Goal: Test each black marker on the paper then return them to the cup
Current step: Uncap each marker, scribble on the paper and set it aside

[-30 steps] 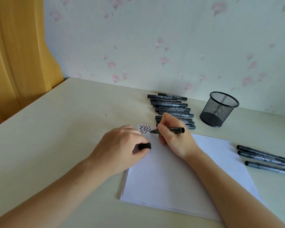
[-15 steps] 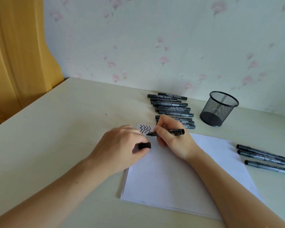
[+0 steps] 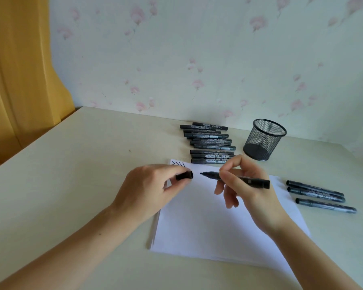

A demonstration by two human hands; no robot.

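My right hand (image 3: pixel 246 191) pinches an uncapped black marker (image 3: pixel 254 181), held level above the white paper (image 3: pixel 208 227) with its tip pointing left. My left hand (image 3: pixel 149 191) pinches the marker's black cap (image 3: pixel 184 176), its open end facing the tip a short gap away. Black zigzag marks (image 3: pixel 178 164) sit in the paper's far left corner. A row of several capped black markers (image 3: pixel 210 143) lies behind the paper. Three more markers (image 3: pixel 319 195) lie to the right. The black mesh cup (image 3: pixel 264 139) stands upright and looks empty.
The cream table (image 3: pixel 71 174) meets a flowered wall at the back. A yellow wooden door (image 3: pixel 19 80) stands at the left. The paper is a thin stack, its near edge close to the table's front.
My right hand lifted the marker off the zigzag marks and moved right, turning the marker level. My left hand rose from the paper and brought the cap up toward the tip.
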